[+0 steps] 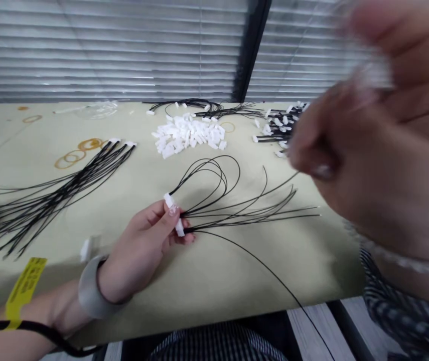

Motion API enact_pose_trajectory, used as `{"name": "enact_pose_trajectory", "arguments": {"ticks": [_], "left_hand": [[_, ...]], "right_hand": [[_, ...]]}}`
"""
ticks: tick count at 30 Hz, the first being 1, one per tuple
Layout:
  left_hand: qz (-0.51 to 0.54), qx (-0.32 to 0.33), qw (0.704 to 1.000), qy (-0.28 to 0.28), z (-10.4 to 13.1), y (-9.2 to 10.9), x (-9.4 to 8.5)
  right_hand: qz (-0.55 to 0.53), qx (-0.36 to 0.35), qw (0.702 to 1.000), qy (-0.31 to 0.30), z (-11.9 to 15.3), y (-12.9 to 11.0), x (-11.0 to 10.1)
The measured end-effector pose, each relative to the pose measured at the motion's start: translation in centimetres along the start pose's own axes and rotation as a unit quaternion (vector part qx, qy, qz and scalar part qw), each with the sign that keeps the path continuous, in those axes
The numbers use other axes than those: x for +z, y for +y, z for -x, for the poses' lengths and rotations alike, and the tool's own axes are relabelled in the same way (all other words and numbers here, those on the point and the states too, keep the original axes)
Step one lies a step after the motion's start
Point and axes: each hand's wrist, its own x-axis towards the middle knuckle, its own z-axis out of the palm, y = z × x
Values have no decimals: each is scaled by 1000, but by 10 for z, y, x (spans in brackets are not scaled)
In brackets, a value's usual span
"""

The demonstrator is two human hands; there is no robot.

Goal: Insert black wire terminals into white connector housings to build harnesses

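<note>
light, springy and best held by the hard end

head view: the left hand (139, 245) has its grip clamped, thumb over fingers, on white connectors (179, 228) with black wires (214, 226) running out of them, all over the near part of the worktop (214, 281). the right hand (383, 145) is large and blurred close to the lens, fingers curled; one wire runs up to its edge in view, but i can't tell whether that grip is closed on anything.

the lot looks very light. the connectors seem small, stiff and probably smooth plastic, so a firm pinch across their faces should suit (a slack one might let them twist). the wires look thin and springy: some loop back in wide arcs, others fan out to the right, and one droops past the worktop's near edge. i'd take a single wire close to its tip, and avoid tugging where it enters the connector, likely the weakest spot.
</note>
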Motion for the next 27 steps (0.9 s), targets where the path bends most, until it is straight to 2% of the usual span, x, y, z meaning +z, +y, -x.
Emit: {"name": "enact_pose_trajectory", "arguments": {"ticks": [4, 6, 14, 27], "left_hand": [[-48, 20, 998, -26, 1, -1, -1], [-48, 19, 998, -32, 2, 0, 1], [-105, 35, 991, -70, 6, 3, 0], [-122, 43, 989, -72, 5, 0, -2]], "right_hand": [[70, -61, 976, -198, -5, 4, 23], [105, -73, 962, -239, -4, 10, 35], [130, -116, 959, -224, 2, 24, 54], [120, -118, 961, -220, 3, 22, 53]]}}
